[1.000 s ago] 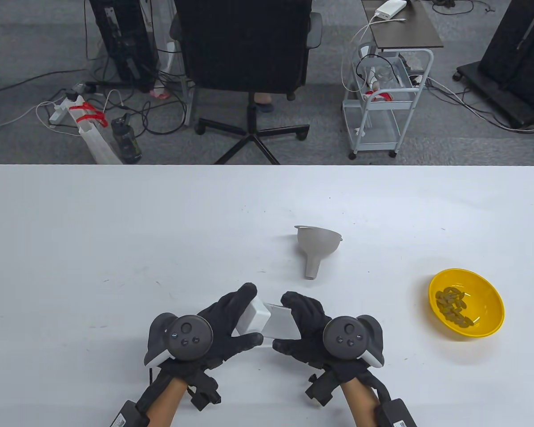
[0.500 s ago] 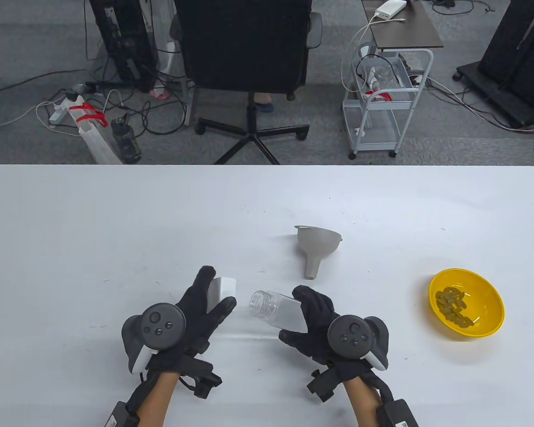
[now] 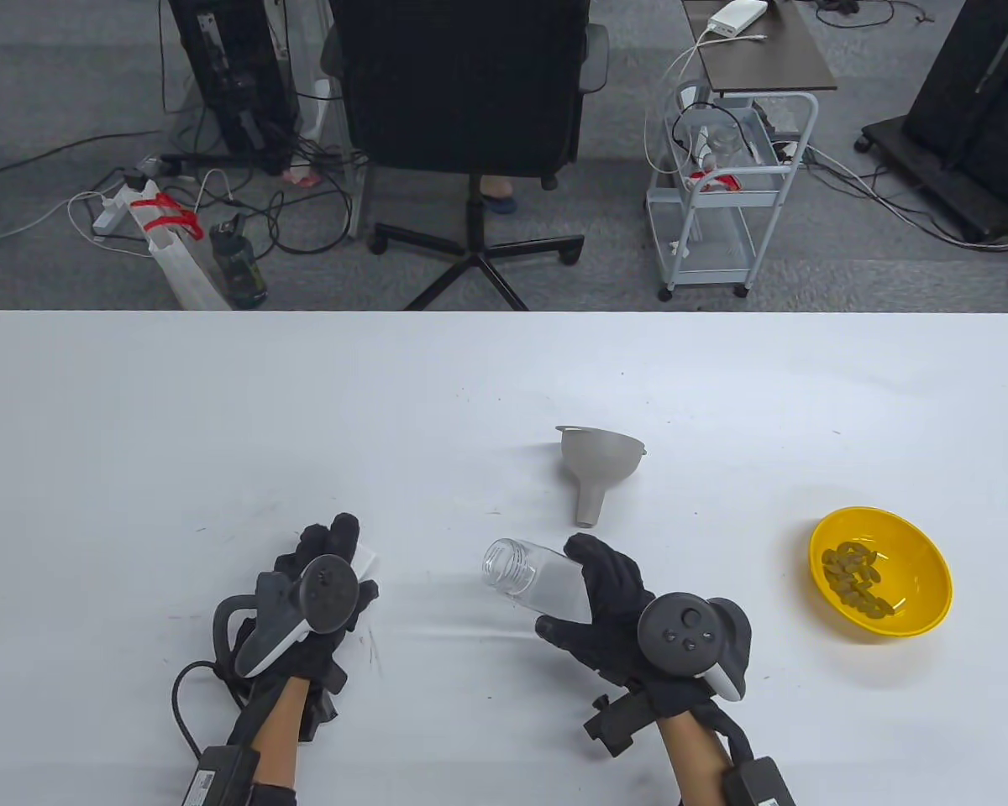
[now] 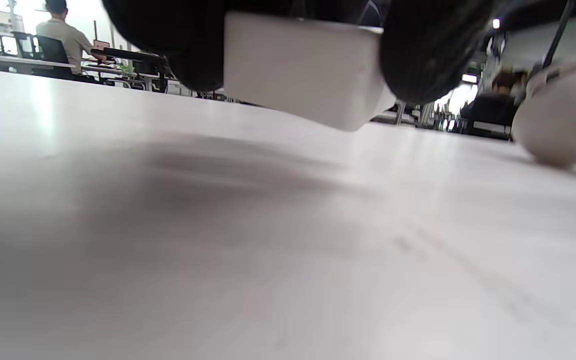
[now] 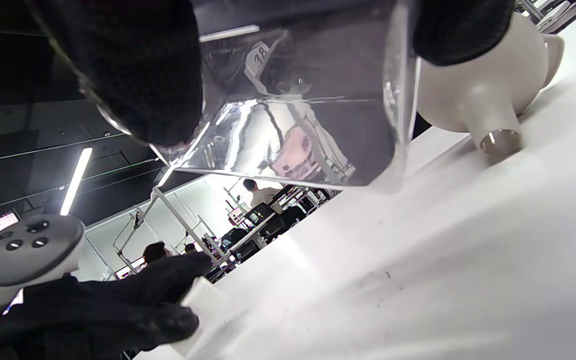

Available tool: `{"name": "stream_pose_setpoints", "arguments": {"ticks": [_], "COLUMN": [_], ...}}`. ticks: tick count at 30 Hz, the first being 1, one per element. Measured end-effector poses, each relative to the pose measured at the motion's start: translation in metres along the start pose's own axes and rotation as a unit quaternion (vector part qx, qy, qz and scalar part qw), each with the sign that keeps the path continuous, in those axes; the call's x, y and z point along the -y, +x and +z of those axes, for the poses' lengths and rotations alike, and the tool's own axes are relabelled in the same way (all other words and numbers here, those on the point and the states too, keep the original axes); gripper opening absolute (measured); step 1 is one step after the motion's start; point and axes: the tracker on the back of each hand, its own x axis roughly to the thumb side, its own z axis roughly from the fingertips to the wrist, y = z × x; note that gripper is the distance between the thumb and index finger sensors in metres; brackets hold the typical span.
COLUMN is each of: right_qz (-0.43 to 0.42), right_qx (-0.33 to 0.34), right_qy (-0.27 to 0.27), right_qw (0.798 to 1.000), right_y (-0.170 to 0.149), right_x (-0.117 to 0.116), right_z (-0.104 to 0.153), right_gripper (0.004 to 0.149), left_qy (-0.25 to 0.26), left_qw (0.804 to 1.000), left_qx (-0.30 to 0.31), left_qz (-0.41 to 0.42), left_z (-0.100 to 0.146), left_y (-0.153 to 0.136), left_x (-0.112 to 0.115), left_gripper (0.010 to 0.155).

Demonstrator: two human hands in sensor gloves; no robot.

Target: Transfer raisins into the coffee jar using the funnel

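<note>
My right hand grips the clear coffee jar, which is tilted with its open mouth toward the left, just above the table; the jar's clear base fills the top of the right wrist view. My left hand holds the white square lid low over the table at the left; the lid shows between the fingers in the left wrist view. The grey funnel lies on its side beyond the jar, spout toward me. The yellow bowl with raisins sits at the right.
The white table stretches wide around the hands. An office chair and a small cart stand on the floor beyond the table's far edge.
The lid came off the jar. My left hand carried the lid to the left and lowered it toward the table. My right hand shifted the open jar slightly right.
</note>
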Motion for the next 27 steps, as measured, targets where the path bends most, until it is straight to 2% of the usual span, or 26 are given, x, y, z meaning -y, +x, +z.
{"name": "stream_pose_setpoints", "arguments": {"ticks": [4,7,12,15,19,22,25,27], "right_qz": [-0.004,-0.005,-0.006,-0.019,-0.036,-0.048,-0.061,-0.066], "right_qx": [-0.003,-0.003,-0.004,-0.002,-0.002,-0.009,-0.019,-0.022], "right_qy": [0.001,0.002,0.002,-0.003,-0.014,-0.017,-0.010,-0.015], "right_qw": [1.000,1.000,1.000,1.000,0.999,0.999,0.998,0.997], "right_y": [-0.001,-0.001,-0.001,-0.001,-0.002,-0.005,-0.006,-0.007], "right_x": [0.000,0.000,0.000,0.002,0.006,0.008,0.010,0.011], "right_z": [0.000,0.000,0.000,0.000,0.001,0.002,0.002,0.001], "right_gripper": [0.091,0.091,0.091,0.090,0.089,0.088,0.088,0.087], "left_qy": [-0.052,-0.073,-0.087,-0.061,0.008,0.045,0.069,0.072], "left_qw": [0.998,0.997,0.996,0.997,0.995,0.994,0.992,0.992], "left_qx": [0.032,0.032,0.028,0.051,0.093,0.093,0.080,0.076], "left_qz": [-0.010,0.001,0.004,0.022,0.027,-0.037,-0.074,-0.067], "left_z": [-0.004,-0.007,-0.005,-0.001,0.009,0.019,0.027,0.029], "left_y": [0.004,0.002,-0.001,0.007,0.016,0.009,-0.005,-0.020], "left_x": [0.010,0.016,0.015,0.000,-0.028,-0.044,-0.047,-0.037], "left_gripper": [0.074,0.073,0.083,0.088,0.089,0.088,0.088,0.088]}}
